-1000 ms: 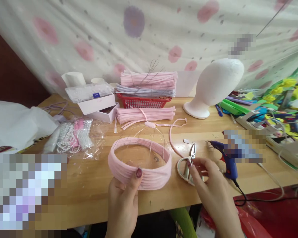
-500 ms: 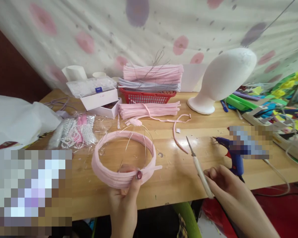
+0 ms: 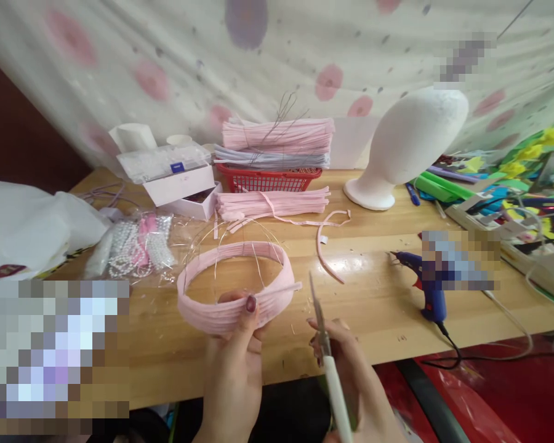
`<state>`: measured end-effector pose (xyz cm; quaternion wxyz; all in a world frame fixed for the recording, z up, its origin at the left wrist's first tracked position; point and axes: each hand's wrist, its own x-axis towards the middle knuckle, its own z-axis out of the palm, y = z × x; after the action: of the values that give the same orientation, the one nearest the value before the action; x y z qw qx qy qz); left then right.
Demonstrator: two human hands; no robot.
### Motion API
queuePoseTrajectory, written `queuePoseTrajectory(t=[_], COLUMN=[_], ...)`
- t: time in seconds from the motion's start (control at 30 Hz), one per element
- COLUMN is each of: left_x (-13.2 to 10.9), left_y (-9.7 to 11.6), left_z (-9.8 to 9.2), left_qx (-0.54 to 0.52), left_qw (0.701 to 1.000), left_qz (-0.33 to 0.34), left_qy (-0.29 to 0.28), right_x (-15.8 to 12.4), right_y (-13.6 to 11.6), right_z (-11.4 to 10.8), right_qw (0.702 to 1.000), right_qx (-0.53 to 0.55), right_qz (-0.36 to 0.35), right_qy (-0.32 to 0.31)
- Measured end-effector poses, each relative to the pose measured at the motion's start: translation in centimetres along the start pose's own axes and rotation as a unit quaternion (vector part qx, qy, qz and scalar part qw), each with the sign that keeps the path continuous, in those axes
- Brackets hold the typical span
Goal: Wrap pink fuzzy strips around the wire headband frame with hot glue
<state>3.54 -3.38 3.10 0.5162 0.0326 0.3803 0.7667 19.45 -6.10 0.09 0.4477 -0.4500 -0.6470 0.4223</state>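
Observation:
My left hand grips the near side of a pink ring of chenille stems, thumb on the outside and fingers partly hidden within. Thin wires arch over the ring and meet at a small pink pad. A loose stem end juts from the ring's right side. To the right of the ring, my right hand is closed around white-handled scissors, seen edge-on with the blades pointing up and away. The blade tips are apart from the ring. A curved pink stem lies beyond them.
A blue glue gun with a cord stands at right, near a white foam head. Behind are a bundle of pink stems and a red basket. Bagged pearl beads and white boxes sit at left.
My right hand has brought the scissors left and nearer the ring. The ring has tipped in my left hand, its wire top leaning farther away. The whole view has shifted slightly.

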Motion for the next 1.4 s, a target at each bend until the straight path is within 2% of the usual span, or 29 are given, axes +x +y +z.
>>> queuePoseTrajectory(t=[0.1,0.2,0.33,0.43,0.57,0.73,0.9,1.0,1.13,1.23,1.33,1.4], left_x=[-0.4,-1.0,-1.6,-1.8,-2.0,-1.9,-1.9,-1.8,-1.6,-1.5,-1.5,-1.3], left_y=[-0.1,-0.4,-0.6,-0.7,-1.0,-1.1,-1.0,-0.9,-0.8,-0.8,-0.7,-0.6], left_z=[-0.2,-0.2,-0.2,-0.3,-0.4,-0.3,0.1,-0.1,-0.7,-0.9,-0.8,-0.8], left_qx=[0.008,0.033,0.074,0.080,0.063,0.046,0.041,0.045,0.077,0.078,0.067,0.056], left_qw=[1.000,0.998,0.992,0.992,0.992,0.995,0.996,0.996,0.992,0.990,0.991,0.993], left_qz=[-0.017,-0.047,-0.086,-0.092,-0.106,-0.089,-0.072,-0.072,-0.079,-0.088,-0.099,-0.082], left_qy=[-0.011,-0.027,-0.050,-0.038,-0.023,-0.023,-0.019,-0.020,-0.057,-0.075,-0.067,-0.057], right_x=[0.8,1.5,1.7,1.2,0.9,1.9,2.3,1.7,0.9,0.6,0.5,0.4], right_y=[-0.3,-1.1,-1.6,-1.6,-0.9,0.3,1.1,0.7,-0.6,-1.3,-1.5,-1.2], right_z=[0.4,0.9,1.2,1.3,2.0,3.3,3.6,3.2,3.0,3.3,4.0,4.4], right_qw=[0.999,0.998,0.996,0.994,0.994,0.996,0.997,0.997,0.993,0.988,0.987,0.985], right_qx=[-0.019,-0.015,0.015,0.057,0.091,0.067,0.051,0.057,0.091,0.118,0.127,0.131], right_qz=[-0.022,-0.019,0.035,0.065,0.046,0.048,0.061,0.060,0.073,0.095,0.101,0.104], right_qy=[-0.046,-0.063,-0.076,-0.070,-0.036,0.022,0.022,0.001,-0.034,-0.021,0.006,0.028])
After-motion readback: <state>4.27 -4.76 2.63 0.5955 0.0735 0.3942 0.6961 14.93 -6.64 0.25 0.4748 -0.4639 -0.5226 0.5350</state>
